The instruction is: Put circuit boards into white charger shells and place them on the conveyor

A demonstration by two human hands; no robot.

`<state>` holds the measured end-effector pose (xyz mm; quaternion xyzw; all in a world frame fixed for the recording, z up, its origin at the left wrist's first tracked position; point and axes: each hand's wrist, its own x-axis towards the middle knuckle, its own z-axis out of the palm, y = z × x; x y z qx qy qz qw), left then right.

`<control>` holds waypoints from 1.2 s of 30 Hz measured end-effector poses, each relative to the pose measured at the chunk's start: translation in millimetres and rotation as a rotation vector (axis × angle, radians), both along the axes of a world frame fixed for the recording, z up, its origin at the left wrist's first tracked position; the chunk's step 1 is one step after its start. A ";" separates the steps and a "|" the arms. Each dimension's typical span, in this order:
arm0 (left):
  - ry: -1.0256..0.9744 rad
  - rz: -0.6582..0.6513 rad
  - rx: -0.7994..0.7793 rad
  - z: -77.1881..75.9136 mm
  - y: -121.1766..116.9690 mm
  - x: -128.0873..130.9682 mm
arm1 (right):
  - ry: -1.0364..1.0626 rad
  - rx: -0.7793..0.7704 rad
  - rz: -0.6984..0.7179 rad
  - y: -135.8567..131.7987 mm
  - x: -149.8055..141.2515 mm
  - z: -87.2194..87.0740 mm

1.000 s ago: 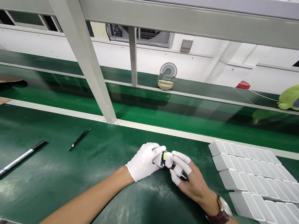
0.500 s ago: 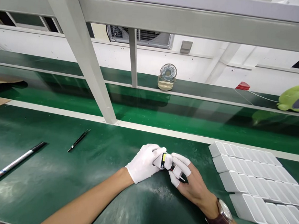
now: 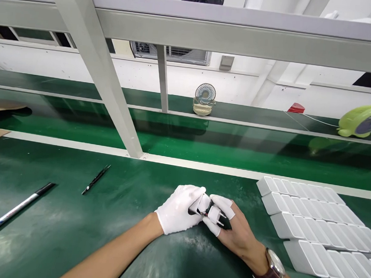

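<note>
My left hand (image 3: 178,208), in a white glove, is closed around a small white charger shell (image 3: 199,203) just above the green mat. My right hand (image 3: 230,223), with white finger cots and a wristwatch, pinches a white plug piece with metal pins (image 3: 215,214) and presses it against the shell's open end. The two hands meet at the middle of the bench. What is inside the shell is hidden by my fingers.
Rows of white shells (image 3: 314,222) lie side by side at the right. A marker pen (image 3: 17,207) and black tweezers (image 3: 96,179) lie at the left. A slanted grey frame post (image 3: 112,94) stands ahead, a conveyor belt (image 3: 204,144) and small fans (image 3: 204,98) behind it.
The yellow part seen between my fingers is now covered as the plug piece has closed against the shell. Both hands have sunk slightly toward me.
</note>
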<state>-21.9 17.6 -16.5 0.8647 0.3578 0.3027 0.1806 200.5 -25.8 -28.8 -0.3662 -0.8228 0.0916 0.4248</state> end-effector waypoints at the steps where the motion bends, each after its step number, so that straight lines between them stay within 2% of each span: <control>1: -0.020 0.001 -0.017 -1.1 -0.8 -0.7 | 0.019 -0.006 0.010 0.0 0.9 1.7; 3: -0.067 0.015 -0.088 -1.9 -1.5 -2.3 | 0.055 -0.011 0.047 0.7 2.8 4.6; 8: -0.133 -0.040 -0.405 5.9 2.1 -4.5 | 0.082 -0.016 0.048 3.7 2.9 4.4; 9: -0.139 -0.025 -0.394 6.8 3.4 -4.9 | 0.056 -0.030 0.051 4.0 1.9 3.5; 13: -0.093 0.095 -0.192 4.9 8.0 -7.5 | -0.048 -0.026 0.076 4.7 -1.7 0.5; 14: -0.097 0.094 -0.196 4.3 8.8 -8.3 | -0.060 -0.022 0.074 4.9 -1.9 0.3; 18: -0.185 0.004 -0.429 7.0 10.1 -10.0 | -0.097 -0.025 0.061 6.2 0.8 0.6; 23: -0.240 0.029 -0.660 9.7 12.3 -12.5 | -0.168 -0.020 0.060 6.2 4.8 -2.5; 32: -0.266 0.024 -0.783 11.7 16.0 -8.5 | -0.181 -0.087 0.057 4.8 3.0 -5.5; 36: -0.244 0.005 -0.737 11.0 17.3 -10.4 | -0.183 -0.028 0.037 5.6 1.2 -7.4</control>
